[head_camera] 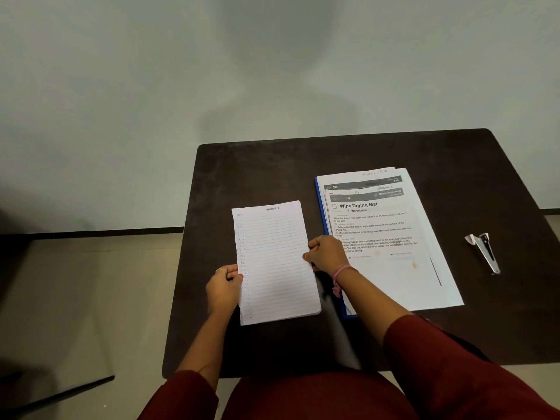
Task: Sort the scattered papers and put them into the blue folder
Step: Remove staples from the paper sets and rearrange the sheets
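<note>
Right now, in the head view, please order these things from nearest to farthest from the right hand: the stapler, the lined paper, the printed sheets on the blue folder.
From the right hand:
1. Lined paper: held at its right edge, so touching.
2. Printed sheets: just right of the hand, lying on the blue folder.
3. Stapler: far right on the table.

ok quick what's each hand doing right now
Left hand: pinching the left edge of the lined paper stack.
Right hand: gripping the stack's right edge.
</note>
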